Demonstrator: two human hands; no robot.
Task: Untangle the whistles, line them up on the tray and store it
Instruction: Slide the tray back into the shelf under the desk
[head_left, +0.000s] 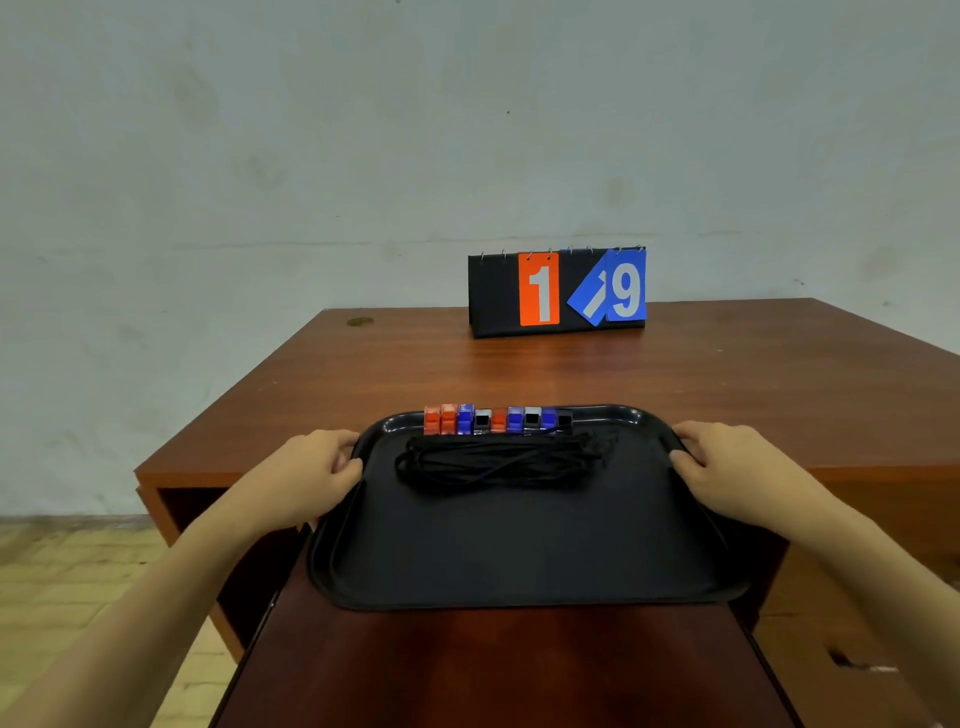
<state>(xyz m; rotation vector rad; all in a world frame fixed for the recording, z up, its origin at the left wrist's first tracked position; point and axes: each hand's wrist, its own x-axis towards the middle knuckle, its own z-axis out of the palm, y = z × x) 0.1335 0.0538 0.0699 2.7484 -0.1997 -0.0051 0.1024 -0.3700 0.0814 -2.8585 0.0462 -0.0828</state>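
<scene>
Whistles (497, 420): nine in one row along the far rim of the tray, side by side and touching; the row's long axis runs left to right; from the left two red, one blue, one black, one red, one blue, one black, one blue, one black; each looks to stand with a square opening facing the person
Cords (496, 460): black, gathered in one flat bundle just in front of the row; its long axis also lies left to right
Tray (519, 551): black, rectangular with rounded corners; held level, its far edge over the desk front, its near part over a dark brown board
Left hand (317, 470): grips the tray's left rim near the far corner; fingers curled over the edge
Right hand (722, 462): grips the right rim near the far corner; thumb on the lip
Desk (363, 384): reddish-brown wood, against a pale wall
Scoreboard (557, 291): black flip stand at the desk's far edge; an orange card reads 1, a blue card 9, with another blue card hanging tilted between them
</scene>
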